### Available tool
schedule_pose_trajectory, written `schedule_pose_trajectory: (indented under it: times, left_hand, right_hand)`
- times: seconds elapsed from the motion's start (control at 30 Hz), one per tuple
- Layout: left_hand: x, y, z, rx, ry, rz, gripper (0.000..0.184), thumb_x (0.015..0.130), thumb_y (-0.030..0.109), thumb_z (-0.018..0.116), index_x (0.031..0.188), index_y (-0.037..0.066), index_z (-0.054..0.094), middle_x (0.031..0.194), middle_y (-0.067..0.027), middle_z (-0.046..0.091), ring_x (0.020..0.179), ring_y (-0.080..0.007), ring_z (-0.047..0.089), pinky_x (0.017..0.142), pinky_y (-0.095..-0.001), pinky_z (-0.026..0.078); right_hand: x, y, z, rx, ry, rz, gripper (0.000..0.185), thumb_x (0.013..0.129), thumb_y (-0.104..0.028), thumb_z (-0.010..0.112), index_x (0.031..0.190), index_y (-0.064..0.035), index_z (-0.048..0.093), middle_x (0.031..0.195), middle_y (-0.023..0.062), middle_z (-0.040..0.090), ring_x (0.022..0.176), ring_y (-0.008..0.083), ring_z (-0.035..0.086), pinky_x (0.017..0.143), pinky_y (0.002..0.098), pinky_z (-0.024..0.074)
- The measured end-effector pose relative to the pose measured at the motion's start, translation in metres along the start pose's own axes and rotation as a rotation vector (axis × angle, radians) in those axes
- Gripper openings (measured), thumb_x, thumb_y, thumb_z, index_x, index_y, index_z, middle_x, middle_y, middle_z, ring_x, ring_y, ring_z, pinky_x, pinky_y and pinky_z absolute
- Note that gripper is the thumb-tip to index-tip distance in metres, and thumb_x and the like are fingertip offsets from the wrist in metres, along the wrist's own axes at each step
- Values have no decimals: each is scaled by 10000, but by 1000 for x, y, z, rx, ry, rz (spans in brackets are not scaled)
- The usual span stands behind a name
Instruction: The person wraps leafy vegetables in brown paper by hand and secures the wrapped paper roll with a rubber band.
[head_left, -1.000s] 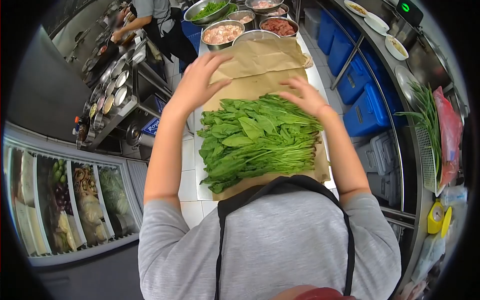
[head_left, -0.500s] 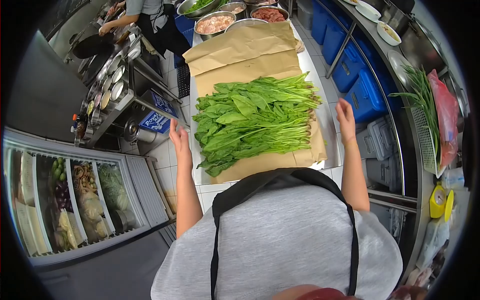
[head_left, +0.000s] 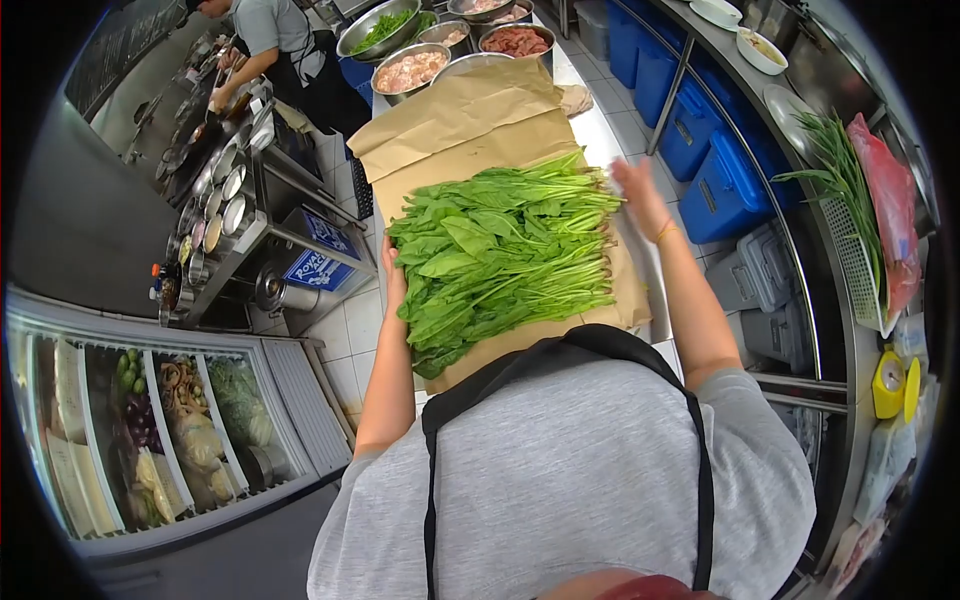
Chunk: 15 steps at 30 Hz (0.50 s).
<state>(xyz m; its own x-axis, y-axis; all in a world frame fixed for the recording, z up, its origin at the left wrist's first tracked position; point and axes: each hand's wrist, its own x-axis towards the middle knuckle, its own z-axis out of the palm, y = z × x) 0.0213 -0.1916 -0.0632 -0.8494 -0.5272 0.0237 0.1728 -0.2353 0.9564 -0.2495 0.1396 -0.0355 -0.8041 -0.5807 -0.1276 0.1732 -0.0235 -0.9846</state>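
A wide heap of spinach (head_left: 500, 250) lies on a sheet of brown paper (head_left: 470, 125), leaves to the left and pinkish stem ends to the right. My left hand (head_left: 393, 265) rests against the leafy left edge, its fingers stretched out and partly hidden by the leaves. Beside the stem ends is my right hand (head_left: 641, 192), open and somewhat blurred, with a thin yellow band at the wrist. A small gap shows between it and the stems. Under the paper is a white table (head_left: 597, 125).
Bowls of raw meat (head_left: 412, 72) and chopped greens (head_left: 385, 32) stand at the table's far end. A co-worker (head_left: 285, 50) is at the stove, far left. A glass-topped fridge (head_left: 180, 430) is at left, blue bins (head_left: 725, 190) under the right shelf, and a yellow scale (head_left: 888, 385) farther right.
My left hand has come in from beside the table to the spinach's leafy edge. My right hand has moved inward and up, closer to the stem ends. The view has shifted slightly.
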Motion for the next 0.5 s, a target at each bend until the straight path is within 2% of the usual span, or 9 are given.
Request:
schedule_pose_trajectory:
  times: [0.03,0.13,0.17,0.23,0.33,0.4,0.43,0.47,0.5]
  left_hand:
    - [-3,2,4,6,28,71,714,900,550,375,1399,82,173,1334,-141,268,1238,-263,342,974,-383,388]
    - [6,-12,-9,-72,-88,25,708,852,579,447,1355,132,230,1291,-94,384,1126,-246,494,881,-378,487]
    - [10,-21,-15,18,-3,50,705,850,581,449,1355,139,231,1292,-95,384,1124,-251,495,881,-382,486]
    - [13,-32,-25,97,79,18,713,848,581,455,1365,149,222,1301,-99,377,1125,-259,493,880,-389,486]
    - [11,-32,-32,203,75,35,748,848,572,466,1397,152,179,1329,-113,344,1154,-260,467,901,-394,471]
    - [13,-28,-30,144,47,15,589,959,420,313,1414,82,151,1367,-125,170,1258,-246,318,1010,-367,354]
    - [17,-18,-37,-153,91,-108,668,914,493,374,1396,66,197,1359,-127,247,1225,-247,365,989,-372,371]
    - [22,-8,-45,-454,173,-217,750,869,567,436,1378,51,243,1352,-130,324,1193,-248,412,968,-377,388]
    - [24,-1,-49,162,232,49,676,898,505,419,1352,22,285,1324,-155,333,1214,-272,357,1002,-382,308]
  right_hand:
    - [8,-3,-10,118,177,-27,832,865,-674,204,1398,-37,253,1444,118,273,1334,223,240,1094,341,128]
    - [25,7,-8,46,193,-22,886,832,-721,172,1415,-54,203,1455,122,243,1352,226,205,1102,354,93]
    - [35,18,15,32,168,34,851,853,-692,201,1406,-47,234,1445,115,264,1337,217,230,1095,341,141]
    - [50,38,34,-219,-172,-52,751,900,-616,245,1378,-40,312,1432,108,283,1313,212,259,1073,301,200]
    - [41,29,25,34,-179,33,757,897,-624,224,1382,-49,307,1437,101,279,1328,213,238,1086,337,158]
    - [38,18,-3,-18,142,-66,755,874,-649,261,1386,-98,320,1439,94,288,1342,169,211,1091,370,98]
    - [37,13,-12,135,382,-92,593,894,-571,341,1258,-128,493,1325,85,442,1220,169,402,1021,357,268]
    - [33,10,-22,137,384,-91,593,894,-571,341,1258,-128,493,1325,85,442,1220,169,402,1021,357,268]
    - [24,8,-32,-62,375,33,467,886,-493,418,1145,-126,546,1228,70,504,1101,159,473,932,353,342]
